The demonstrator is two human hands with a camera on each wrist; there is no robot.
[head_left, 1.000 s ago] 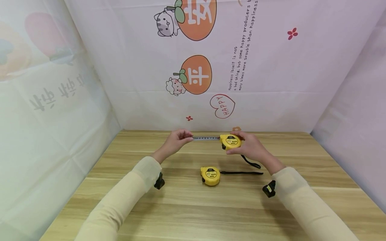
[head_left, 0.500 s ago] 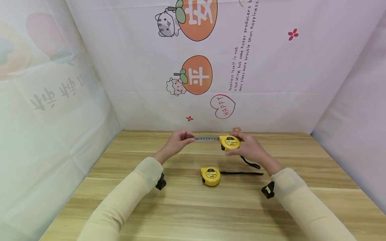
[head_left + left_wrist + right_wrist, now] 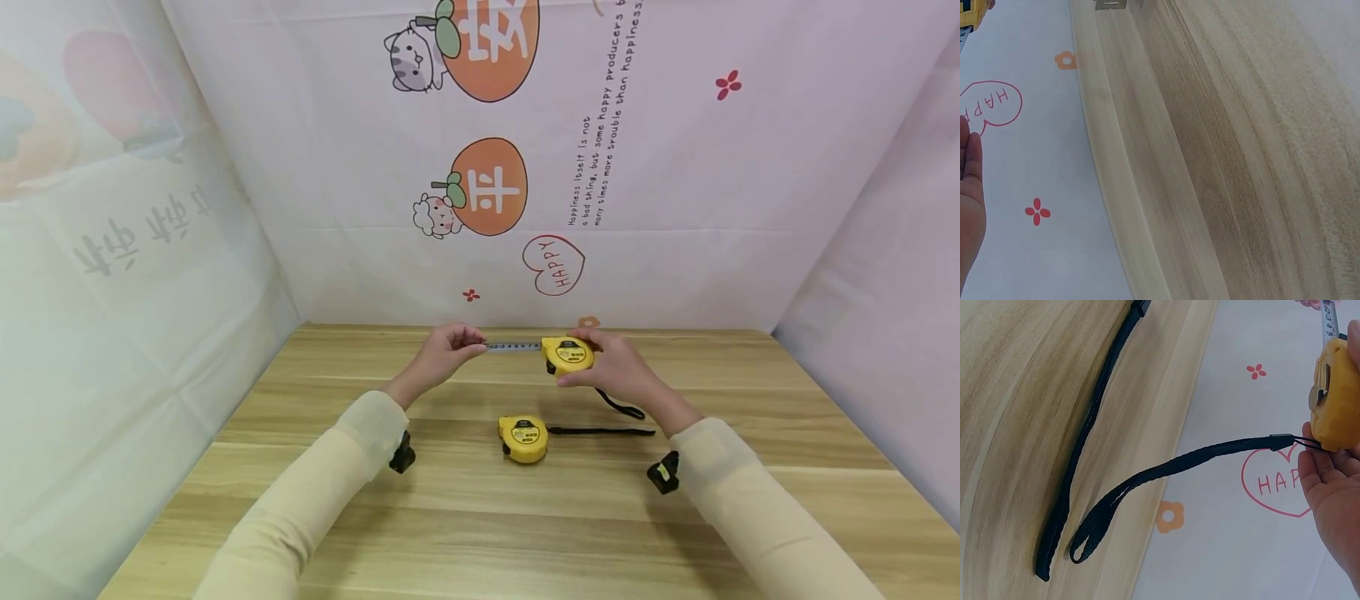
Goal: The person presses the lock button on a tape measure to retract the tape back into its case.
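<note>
My right hand (image 3: 618,367) grips a yellow tape measure (image 3: 568,355), thumb below and fingers over the top. A short length of its silver blade (image 3: 513,347) is drawn out to the left, and my left hand (image 3: 444,354) pinches the blade's end between thumb and fingers. From the held case hangs a black wrist strap (image 3: 1166,469). The left wrist view catches only the edge of the left hand (image 3: 969,206) and a corner of the yellow case (image 3: 969,12). A second yellow tape measure (image 3: 523,439) lies on the table, nearer me than both hands.
The second tape's black strap (image 3: 600,431) stretches right along the wooden table (image 3: 465,533). White printed cloth (image 3: 360,183) stands behind the table's far edge and along both sides. Small black wrist cameras sit under the left sleeve (image 3: 330,467) and right sleeve (image 3: 757,483).
The held tape measure has shifted slightly left with the right hand, and the left hand slightly right. Less blade shows between them. The tape measure on the table has not moved.
</note>
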